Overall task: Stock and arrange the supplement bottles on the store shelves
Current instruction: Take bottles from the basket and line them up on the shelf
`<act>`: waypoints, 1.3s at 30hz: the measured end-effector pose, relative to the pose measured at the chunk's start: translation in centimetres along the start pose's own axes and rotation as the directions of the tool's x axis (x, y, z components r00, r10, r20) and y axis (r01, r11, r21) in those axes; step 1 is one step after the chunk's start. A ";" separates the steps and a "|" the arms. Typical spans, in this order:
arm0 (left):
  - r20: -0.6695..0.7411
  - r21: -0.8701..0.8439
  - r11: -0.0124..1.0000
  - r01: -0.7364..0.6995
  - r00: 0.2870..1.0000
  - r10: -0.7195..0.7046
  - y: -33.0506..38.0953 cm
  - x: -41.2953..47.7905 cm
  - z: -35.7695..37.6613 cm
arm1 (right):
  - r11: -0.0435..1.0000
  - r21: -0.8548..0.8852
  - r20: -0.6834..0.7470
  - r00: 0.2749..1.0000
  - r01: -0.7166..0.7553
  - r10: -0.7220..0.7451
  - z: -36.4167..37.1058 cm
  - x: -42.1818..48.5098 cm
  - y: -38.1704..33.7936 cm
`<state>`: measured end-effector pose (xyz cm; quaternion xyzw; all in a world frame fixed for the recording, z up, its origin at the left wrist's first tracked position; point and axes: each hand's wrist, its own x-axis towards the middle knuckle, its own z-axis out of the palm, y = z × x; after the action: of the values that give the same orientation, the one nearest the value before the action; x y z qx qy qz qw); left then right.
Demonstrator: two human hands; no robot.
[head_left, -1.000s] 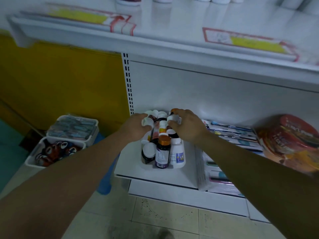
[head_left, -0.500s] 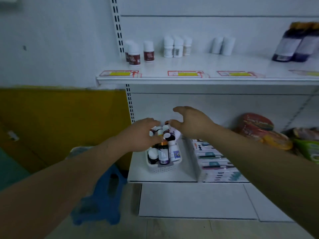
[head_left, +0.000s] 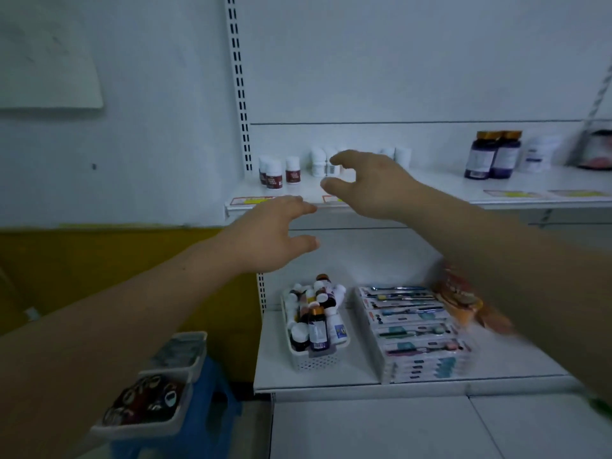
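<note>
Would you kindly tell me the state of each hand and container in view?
left hand: open, empty.
right hand: open, empty, fingers loosely curved.
white basket: full of bottles, on lower shelf.
red-label bottles: upright, upper shelf.
purple bottles: upright, upper shelf.

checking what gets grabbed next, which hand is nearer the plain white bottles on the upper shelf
Right. The right hand is raised to the upper shelf, fingertips in front of the white bottles; the left hand sits lower left, reaching that shelf's front edge.
</note>
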<state>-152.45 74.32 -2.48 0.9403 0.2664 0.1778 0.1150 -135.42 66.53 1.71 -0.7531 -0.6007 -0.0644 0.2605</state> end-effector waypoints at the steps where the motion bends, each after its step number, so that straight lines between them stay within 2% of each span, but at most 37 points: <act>1: -0.022 0.012 1.000 0.012 1.000 -0.012 -0.2 0.3 -0.6 | 1.000 0.008 -0.006 1.000 -0.005 0.005 -0.3 0.9 -0.3; 8: -0.115 -0.058 0.985 0.164 0.979 -0.170 -3.9 4.4 -2.4 | 0.999 0.029 0.057 0.997 0.043 -0.045 1.0 8.1 0.7; 13: -0.160 -0.144 0.929 0.342 0.918 -0.363 -7.1 9.4 -2.2 | 0.995 0.015 0.154 0.983 0.098 -0.099 3.7 13.6 2.4; 16: -0.160 -0.222 0.896 0.384 0.892 -0.422 -8.7 12.4 -1.7 | 0.991 -0.005 0.247 0.960 0.135 -0.129 5.5 16.2 2.9; 18: -0.143 -0.246 0.900 0.359 0.905 -0.400 -9.4 14.0 -1.4 | 0.986 -0.033 0.289 0.946 0.166 -0.149 6.5 17.3 3.2; 20: -0.091 -0.195 0.918 0.345 0.926 -0.367 -10.0 15.2 -1.3 | 0.980 -0.052 0.308 0.936 0.193 -0.168 7.3 18.2 3.4; 23: -0.020 -0.164 0.932 0.324 0.943 -0.332 -11.1 16.5 -1.2 | 0.976 -0.048 0.295 0.937 0.211 -0.188 8.0 19.2 3.6; 28: -0.057 -0.112 0.966 0.234 0.969 -0.241 -12.8 17.9 -1.1 | 0.978 -0.015 0.271 0.943 0.206 -0.194 8.9 20.5 3.3; 34: -0.067 -0.208 0.969 0.134 0.986 -0.151 -15.3 19.2 -1.3 | 0.987 -0.083 0.218 0.969 0.135 -0.114 10.2 21.9 2.1; 39: -0.045 -0.270 0.957 0.108 0.991 -0.125 -17.5 21.3 -0.7 | 0.990 -0.135 0.179 0.984 0.040 -0.015 11.4 23.4 1.6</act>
<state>-143.89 100.51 -1.43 0.8930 0.2983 0.2340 0.2425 -130.11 92.03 1.02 -0.7638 -0.6258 -0.0420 0.1523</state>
